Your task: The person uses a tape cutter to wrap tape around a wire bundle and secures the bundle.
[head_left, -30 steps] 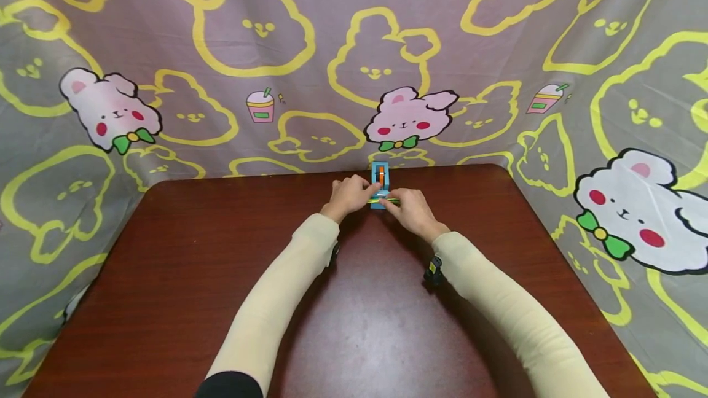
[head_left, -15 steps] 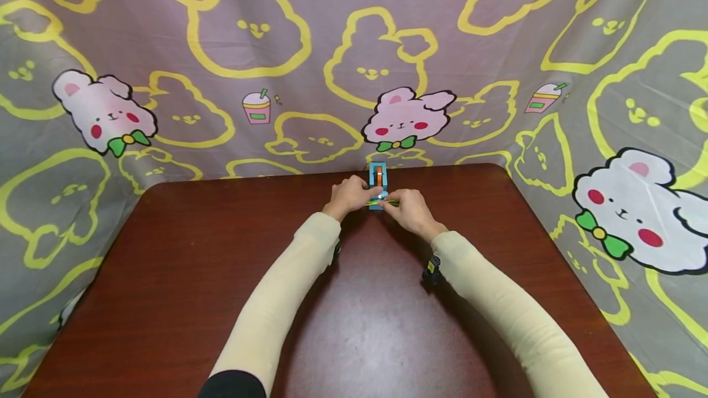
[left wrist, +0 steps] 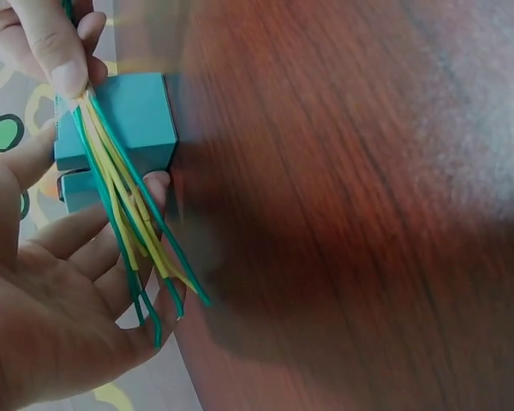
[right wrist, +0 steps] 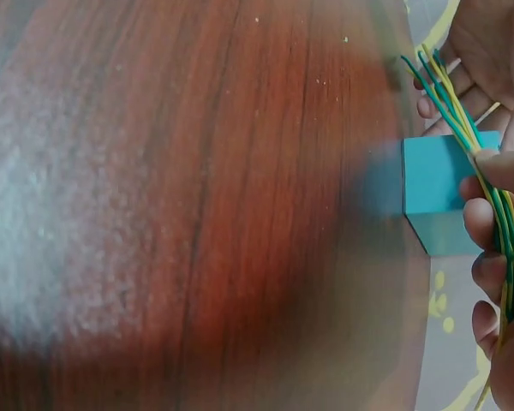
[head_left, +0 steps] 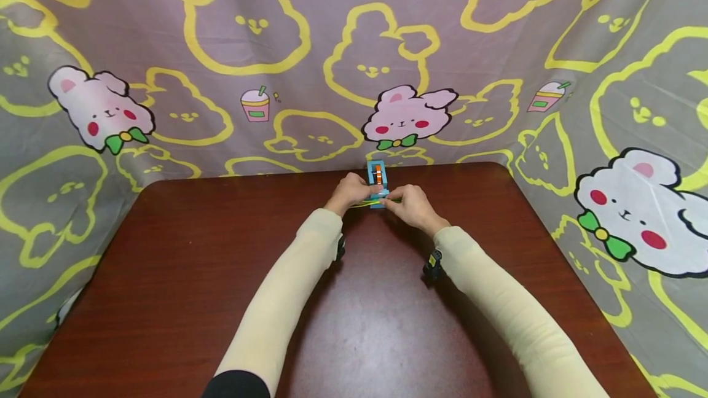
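A blue device [head_left: 385, 175] with an orange part in its slot stands at the far edge of the table. My right hand [head_left: 416, 206] pinches a bundle of thin green and yellow strands [left wrist: 120, 180], which look like wires, in front of the device's near end. Their free ends fan out toward my left hand [head_left: 350, 191]. In the left wrist view, that hand's fingers are loosely spread behind the strands, and its thumb reaches to the device's blue body [left wrist: 146, 116]. The right wrist view shows the bundle's other end lying along the right palm. The device's near end is partly hidden by the hands.
The dark red-brown wooden table [head_left: 221, 263] extends toward me and to both sides. Directly behind the device hangs a patterned cloth [head_left: 310, 29], which also encloses the left and right sides. A small black wrist device [head_left: 432, 266] sits by the right cuff.
The strands now stick out farther left, below the left hand. Both hands stay close to the device with small shifts. The whole view has drifted slightly.
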Demonstrator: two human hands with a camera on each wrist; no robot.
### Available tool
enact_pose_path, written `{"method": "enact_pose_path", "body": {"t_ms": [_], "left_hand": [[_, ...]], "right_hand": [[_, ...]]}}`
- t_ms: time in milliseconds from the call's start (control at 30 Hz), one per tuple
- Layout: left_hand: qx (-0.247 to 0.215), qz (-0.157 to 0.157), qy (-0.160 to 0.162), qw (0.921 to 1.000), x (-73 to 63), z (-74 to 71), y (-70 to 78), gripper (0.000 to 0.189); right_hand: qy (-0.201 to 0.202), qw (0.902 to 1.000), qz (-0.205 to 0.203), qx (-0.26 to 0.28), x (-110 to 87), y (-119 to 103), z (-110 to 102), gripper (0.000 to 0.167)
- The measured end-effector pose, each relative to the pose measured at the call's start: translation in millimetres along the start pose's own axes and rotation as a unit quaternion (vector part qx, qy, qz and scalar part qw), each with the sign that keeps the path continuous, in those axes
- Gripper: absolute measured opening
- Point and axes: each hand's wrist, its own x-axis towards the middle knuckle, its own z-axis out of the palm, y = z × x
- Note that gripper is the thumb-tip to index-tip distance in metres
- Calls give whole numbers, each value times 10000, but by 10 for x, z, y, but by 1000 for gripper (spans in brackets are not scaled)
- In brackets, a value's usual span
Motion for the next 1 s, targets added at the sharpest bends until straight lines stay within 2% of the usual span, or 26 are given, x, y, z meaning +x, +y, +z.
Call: {"method": "enact_pose_path", "body": {"t_ms": [167, 533, 667, 767, 867, 1000], "left_hand": [[7, 35, 137, 9999, -5, 35, -10, 48], [-220, 101, 166, 9996, -37, 51, -11, 44], [-419, 17, 158, 9990, -17, 61, -10, 44], [-581, -2, 6, 9983, -6, 78, -15, 45], [-533, 69, -32, 9986, -5, 85, -26, 46], [-343, 112, 117, 9993, -18, 73, -55, 50]], "right_hand": [[-23, 9999, -97, 33, 11, 28, -3, 16], [-152, 9996, -116, 195, 21, 42, -20, 14], [-434, 9988, -221, -19, 24, 87, 8, 13], [-702, 9975, -115, -26, -4, 139, 40, 15], [-624, 9978, 51, 234, -25, 130, 22, 15], [-538, 9975, 165, 430, -29, 64, -32, 15]]}}
